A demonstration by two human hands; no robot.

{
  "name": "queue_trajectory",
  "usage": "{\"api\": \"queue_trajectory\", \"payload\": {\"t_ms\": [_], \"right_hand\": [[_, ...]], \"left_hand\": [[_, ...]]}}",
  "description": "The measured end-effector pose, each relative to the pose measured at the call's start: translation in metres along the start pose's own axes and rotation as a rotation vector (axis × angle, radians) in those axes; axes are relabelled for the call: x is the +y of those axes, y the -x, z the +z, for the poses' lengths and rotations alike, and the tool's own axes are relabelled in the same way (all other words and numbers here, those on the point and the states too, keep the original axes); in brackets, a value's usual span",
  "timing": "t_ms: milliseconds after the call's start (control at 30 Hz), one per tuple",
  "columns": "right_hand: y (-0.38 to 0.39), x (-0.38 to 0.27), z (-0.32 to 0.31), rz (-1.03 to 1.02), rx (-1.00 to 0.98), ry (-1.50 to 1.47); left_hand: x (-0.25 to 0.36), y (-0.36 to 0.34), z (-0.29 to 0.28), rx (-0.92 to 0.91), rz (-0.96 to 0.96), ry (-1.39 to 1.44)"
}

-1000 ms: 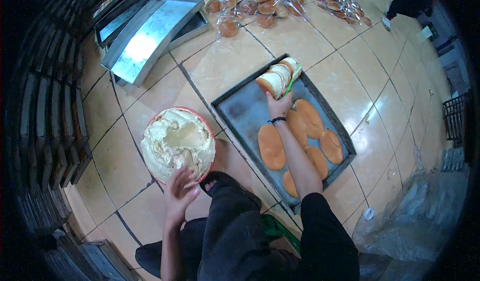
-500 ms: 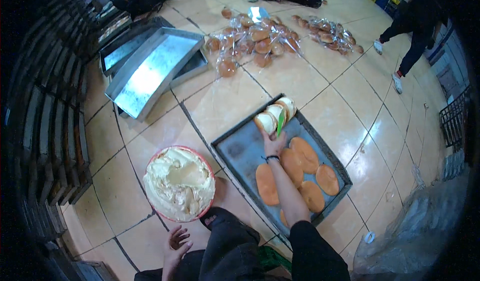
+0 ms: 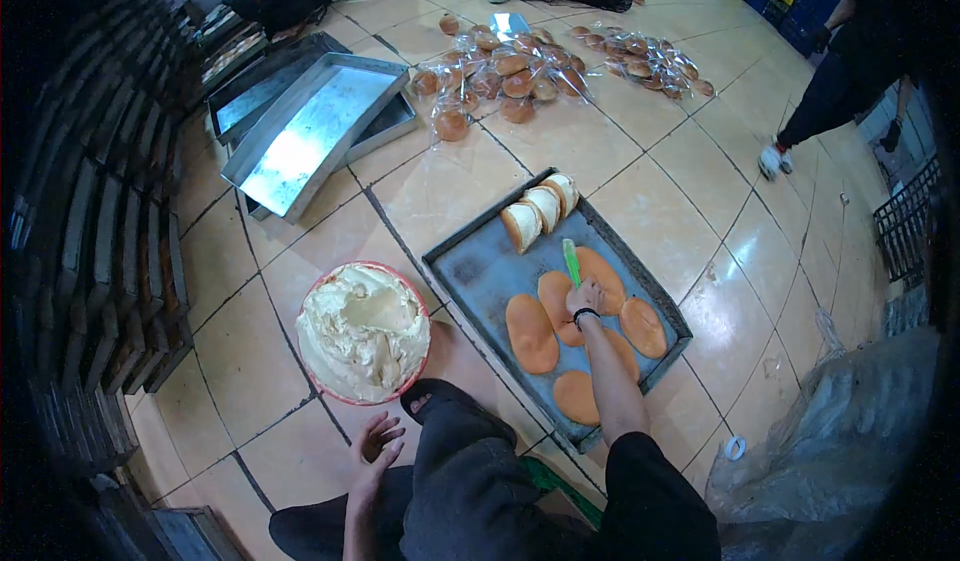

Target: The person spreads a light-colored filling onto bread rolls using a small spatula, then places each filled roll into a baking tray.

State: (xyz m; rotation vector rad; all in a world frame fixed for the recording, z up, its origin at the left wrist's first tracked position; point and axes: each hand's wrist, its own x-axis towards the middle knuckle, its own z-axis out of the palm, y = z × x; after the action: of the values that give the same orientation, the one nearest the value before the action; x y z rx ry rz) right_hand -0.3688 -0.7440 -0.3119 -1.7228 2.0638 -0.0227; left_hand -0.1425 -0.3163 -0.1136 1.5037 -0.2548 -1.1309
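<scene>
The hands were apart: the right hand (image 3: 586,299) clamped on a green spatula (image 3: 571,261), its grip hidden, amid the tray's (image 3: 460,261) plain buns (image 3: 531,334), one half covered by the forearm (image 3: 615,386); the left hand (image 3: 376,445) empty, fingers loosely parted, near the bowl (image 3: 429,343). Cream-coated buns (image 3: 543,205) stood at the tray's far corner.

A: Right side?
B: Right forearm (image 3: 617,389) is reaching forward, away from the body; right hand (image 3: 587,298) is gripping, back facing up.
A: Left?
B: Left forearm (image 3: 360,517) is angling forward; left hand (image 3: 376,448) is hovering empty, fingers (image 3: 377,423) loosely curling, pointing forward.
</scene>
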Motion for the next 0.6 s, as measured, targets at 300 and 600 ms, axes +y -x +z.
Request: {"api": "queue_trajectory", "payload": {"t_ms": [300,600], "right_hand": [[-0.006,0.026,-0.003,-0.106,-0.197,-0.119],[0.108,-0.004,-0.134,-0.501,-0.011,-0.893]], "left_hand": [[-0.005,0.033,-0.027,0.077,0.119,0.134],[0.036,0.020,0.010,0.015,0.199,0.016]]}}
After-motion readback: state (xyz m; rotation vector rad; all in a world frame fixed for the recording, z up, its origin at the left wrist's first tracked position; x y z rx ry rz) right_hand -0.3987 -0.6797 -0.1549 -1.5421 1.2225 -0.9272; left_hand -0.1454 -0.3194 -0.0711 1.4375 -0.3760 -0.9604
